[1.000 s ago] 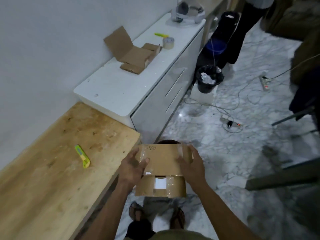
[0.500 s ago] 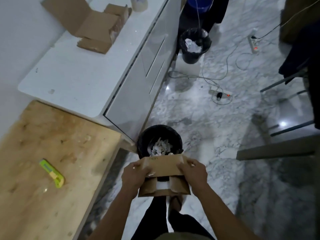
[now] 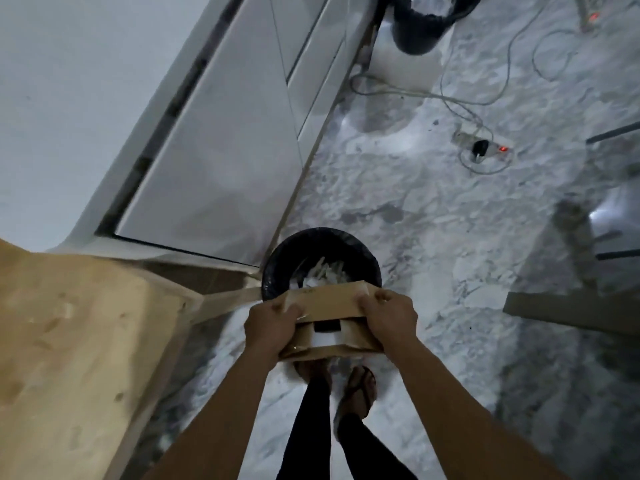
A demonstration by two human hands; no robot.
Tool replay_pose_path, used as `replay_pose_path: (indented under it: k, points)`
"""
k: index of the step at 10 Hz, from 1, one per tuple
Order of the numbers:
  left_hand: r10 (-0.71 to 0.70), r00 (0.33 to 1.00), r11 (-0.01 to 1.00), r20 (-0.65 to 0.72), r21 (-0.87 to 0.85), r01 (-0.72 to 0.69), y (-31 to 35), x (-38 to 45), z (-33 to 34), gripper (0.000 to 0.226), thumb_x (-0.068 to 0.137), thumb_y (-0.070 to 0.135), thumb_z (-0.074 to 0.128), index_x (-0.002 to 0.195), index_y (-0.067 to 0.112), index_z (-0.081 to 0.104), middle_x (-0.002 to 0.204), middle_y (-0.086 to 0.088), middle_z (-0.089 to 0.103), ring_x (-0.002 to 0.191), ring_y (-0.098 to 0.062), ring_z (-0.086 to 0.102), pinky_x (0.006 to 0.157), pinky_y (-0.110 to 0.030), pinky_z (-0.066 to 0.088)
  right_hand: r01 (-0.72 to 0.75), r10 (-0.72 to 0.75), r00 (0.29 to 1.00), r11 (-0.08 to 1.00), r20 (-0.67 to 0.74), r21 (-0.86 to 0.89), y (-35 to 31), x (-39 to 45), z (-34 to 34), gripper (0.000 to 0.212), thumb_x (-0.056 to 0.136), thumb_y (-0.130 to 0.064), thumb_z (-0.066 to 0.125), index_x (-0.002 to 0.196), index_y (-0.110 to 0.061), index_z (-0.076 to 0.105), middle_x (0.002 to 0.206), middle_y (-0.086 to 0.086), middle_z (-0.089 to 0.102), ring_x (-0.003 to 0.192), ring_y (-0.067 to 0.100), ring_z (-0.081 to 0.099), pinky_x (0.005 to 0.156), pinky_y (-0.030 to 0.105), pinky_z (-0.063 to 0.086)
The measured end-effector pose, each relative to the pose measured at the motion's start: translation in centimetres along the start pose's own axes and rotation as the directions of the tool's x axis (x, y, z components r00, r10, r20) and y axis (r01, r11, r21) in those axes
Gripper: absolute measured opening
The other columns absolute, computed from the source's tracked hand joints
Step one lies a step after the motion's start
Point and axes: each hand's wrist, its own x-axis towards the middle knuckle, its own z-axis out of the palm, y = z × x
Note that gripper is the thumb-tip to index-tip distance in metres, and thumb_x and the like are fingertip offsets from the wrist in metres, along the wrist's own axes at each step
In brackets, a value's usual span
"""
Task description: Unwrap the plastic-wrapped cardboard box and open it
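Holding cardboard box (image 3: pixel 329 304) in air over black bin (image 3: pixel 320 247), just off wooden tabletop (image 3: pixel 69 341) corner. Left hand (image 3: pixel 270 329) and right hand (image 3: pixel 391 320) clamped on box ends. Lid flap lifted; wrap apparently mostly off, opening likely near done. Marble floor (image 3: pixel 433 220), white cabinet (image 3: pixel 225 150), cables, second bin (image 3: pixel 422 26).

Brown box (image 3: pixel 329 301), black bin (image 3: pixel 320 251), white-grey marbled floor (image 3: pixel 433 209)

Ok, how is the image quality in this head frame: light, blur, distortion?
Head view: dim and bluish overall, soft with motion blur; the cabinet edges bow from wide-angle distortion; glare spots shine on the marble floor; the box and both hands, left and right, stay readable.
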Motion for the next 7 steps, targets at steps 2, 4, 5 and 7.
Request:
replay_pose_path:
  k: [2,4,5,7]
  points:
    - [0.041,0.999,0.998,0.008,0.048,-0.041,-0.2,8.4,3.4,0.077,0.074,0.068,0.06,0.132,0.018,0.059,0.127,-0.002,0.061,0.115,-0.032,0.059,0.098,-0.047,0.05,0.093,-0.084,0.994,0.985,0.065,-0.147,1.6,9.6,3.5,0.058,0.09,-0.051,0.048,0.135,-0.015,0.056,0.125,0.015,0.061,0.107,0.031,0.057,0.082,0.032,0.044]
    - [0.171,0.985,0.935,-0.036,0.321,-0.151,-0.7,13.3,5.0,0.054,0.101,0.047,0.041,0.136,0.008,0.056,0.142,-0.016,0.052,0.13,-0.033,0.048,0.104,-0.035,0.038,0.121,-0.119,0.993,0.95,0.025,-0.286,2.6,15.2,6.2,0.057,0.101,-0.047,0.035,0.129,-0.004,0.058,0.129,0.021,0.059,0.122,0.036,0.053,0.103,0.04,0.039]
    - [0.19,0.98,0.933,-0.052,0.32,-0.164,-1.4,14.2,5.4,0.052,0.1,0.044,0.045,0.138,0.01,0.055,0.144,-0.014,0.051,0.132,-0.032,0.046,0.107,-0.035,0.038,0.139,-0.144,0.99,0.95,0.006,-0.28,3.2,16.3,6.9,0.051,0.101,-0.041,0.037,0.126,-0.002,0.061,0.127,0.021,0.061,0.12,0.037,0.054,0.103,0.039,0.04]
    - [0.214,0.973,0.954,-0.091,0.232,-0.188,-1.6,13.4,5.6,0.053,0.097,0.041,0.054,0.142,0.012,0.05,0.132,-0.011,0.062,0.128,-0.028,0.051,0.102,-0.031,0.04,0.191,-0.184,0.982,0.957,0.052,-0.219,3.3,15.9,6.8,0.05,0.101,-0.04,0.042,0.139,-0.009,0.051,0.141,0.013,0.053,0.132,0.031,0.046,0.106,0.032,0.036]
